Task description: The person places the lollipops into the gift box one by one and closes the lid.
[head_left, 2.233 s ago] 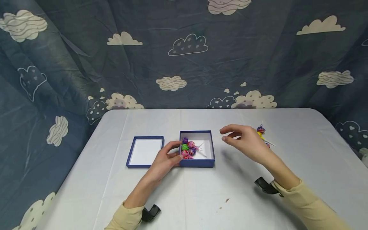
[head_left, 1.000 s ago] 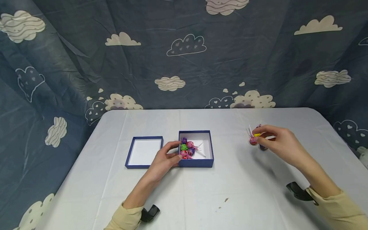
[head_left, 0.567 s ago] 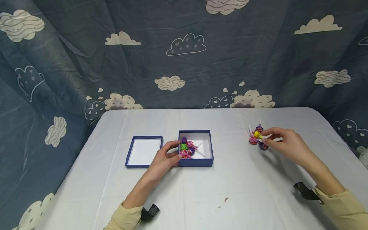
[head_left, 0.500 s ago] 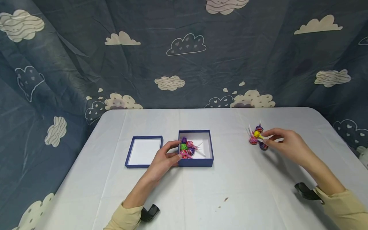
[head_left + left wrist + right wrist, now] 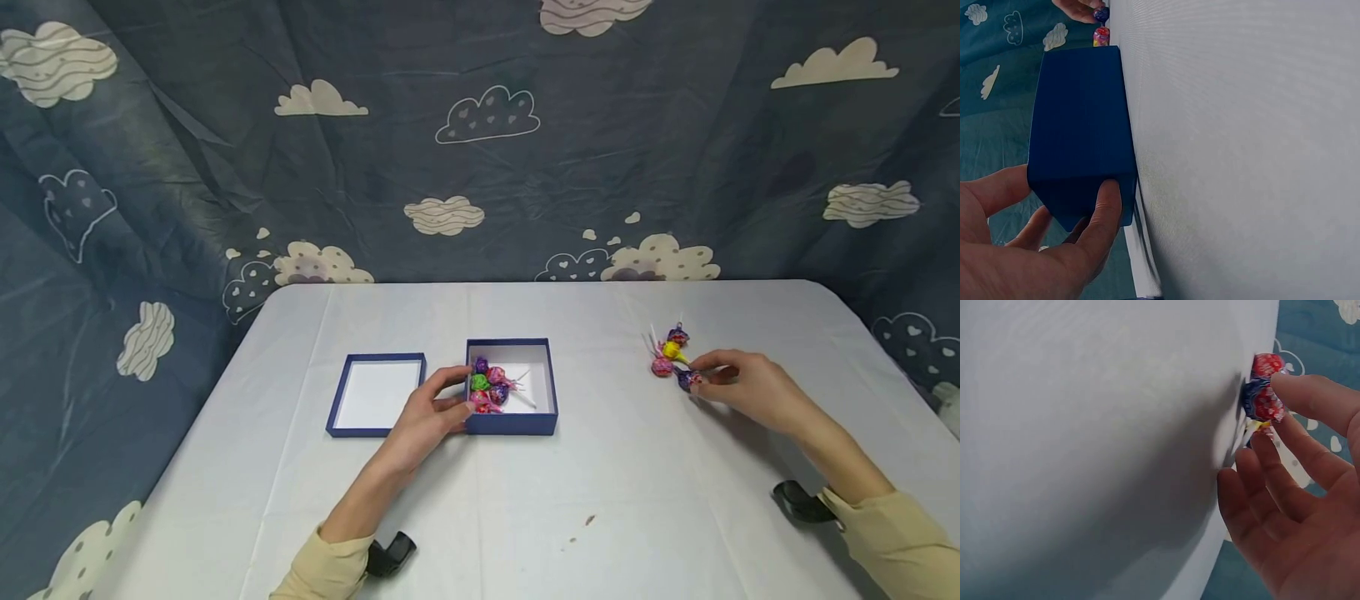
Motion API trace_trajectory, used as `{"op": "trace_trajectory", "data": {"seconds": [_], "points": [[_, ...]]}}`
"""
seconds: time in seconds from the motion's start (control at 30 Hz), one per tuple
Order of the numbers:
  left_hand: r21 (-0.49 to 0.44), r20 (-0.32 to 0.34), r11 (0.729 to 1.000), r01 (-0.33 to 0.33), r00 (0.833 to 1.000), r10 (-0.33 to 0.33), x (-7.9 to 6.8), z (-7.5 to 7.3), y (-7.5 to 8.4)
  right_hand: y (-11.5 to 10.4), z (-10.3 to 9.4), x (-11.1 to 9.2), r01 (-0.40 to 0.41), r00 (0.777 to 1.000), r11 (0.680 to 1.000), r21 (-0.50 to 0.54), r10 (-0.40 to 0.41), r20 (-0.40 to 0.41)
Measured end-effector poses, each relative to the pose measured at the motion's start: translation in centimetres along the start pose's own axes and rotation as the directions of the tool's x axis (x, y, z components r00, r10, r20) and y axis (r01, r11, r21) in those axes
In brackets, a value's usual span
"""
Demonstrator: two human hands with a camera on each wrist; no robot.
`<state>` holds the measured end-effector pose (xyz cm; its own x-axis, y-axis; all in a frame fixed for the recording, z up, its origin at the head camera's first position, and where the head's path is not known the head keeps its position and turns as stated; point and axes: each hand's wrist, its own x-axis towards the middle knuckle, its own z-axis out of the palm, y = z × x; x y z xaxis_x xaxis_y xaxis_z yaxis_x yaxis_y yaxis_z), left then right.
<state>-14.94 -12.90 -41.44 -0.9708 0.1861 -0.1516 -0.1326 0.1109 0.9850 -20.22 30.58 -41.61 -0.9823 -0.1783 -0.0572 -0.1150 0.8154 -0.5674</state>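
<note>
My left hand (image 5: 423, 421) holds the left side of a blue box (image 5: 512, 425) with a white inside. In the left wrist view its thumb and fingers span the end of the box (image 5: 1082, 112). Several wrapped lollipops (image 5: 480, 382) lie along the box's left inside, sticks pointing right. Farther right, my right hand (image 5: 753, 387) pinches a dark purple and red lollipop (image 5: 684, 380) at the table. The right wrist view has the thumb on that lollipop's wrapper (image 5: 1263, 403) and the index finger at its other side. A yellow lollipop (image 5: 672, 351), a pink one (image 5: 662, 367) and a purple one (image 5: 678, 335) lie beside it.
A shallow blue-rimmed lid (image 5: 378, 392) lies inside up, left of the box and partly behind my left hand. Small brown marks (image 5: 590, 520) show on the white tabletop (image 5: 525, 533). A dark cloud-print curtain (image 5: 495, 200) hangs behind the table.
My right hand has gone from beside the box to the loose lollipops, over the yellow one, then down and nearer to the dark purple one. My left hand stays on the box.
</note>
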Motion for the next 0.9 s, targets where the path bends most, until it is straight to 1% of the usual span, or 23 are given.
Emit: {"op": "trace_trajectory", "data": {"seconds": [0.1, 0.3, 0.53, 0.7, 0.83, 0.9], "points": [[0.001, -0.002, 1.000, 0.000, 1.000, 0.000, 0.1, 0.0, 0.0, 0.3, 0.2, 0.2, 0.003, 1.000, 1.000, 0.001, -0.003, 0.005], [-0.006, -0.002, 1.000, -0.003, 1.000, 0.003, 0.0, 0.0, 0.1, 0.9, 0.5, 0.6, 0.041, 0.999, 0.999, -0.010, -0.040, 0.016], [-0.008, 0.000, 1.000, -0.004, 1.000, 0.004, 0.1, 0.0, 0.0, 0.9, 0.7, 0.6, 0.045, 0.999, 0.999, -0.017, -0.045, 0.016], [-0.008, -0.001, 1.000, -0.002, 1.000, 0.002, 0.1, 0.1, 0.0, 0.3, 0.6, 0.0, 0.042, 0.999, 0.999, -0.019, -0.042, -0.021], [-0.009, -0.003, 1.000, -0.002, 1.000, 0.002, 0.0, 0.1, 0.1, -0.3, 0.4, -0.4, 0.034, 0.996, 0.999, -0.008, -0.034, -0.079], [-0.007, -0.004, 1.000, -0.001, 1.000, 0.001, 0.0, 0.1, 0.1, -0.5, 0.4, -0.6, 0.042, 0.993, 0.999, 0.000, -0.042, -0.110]]}}
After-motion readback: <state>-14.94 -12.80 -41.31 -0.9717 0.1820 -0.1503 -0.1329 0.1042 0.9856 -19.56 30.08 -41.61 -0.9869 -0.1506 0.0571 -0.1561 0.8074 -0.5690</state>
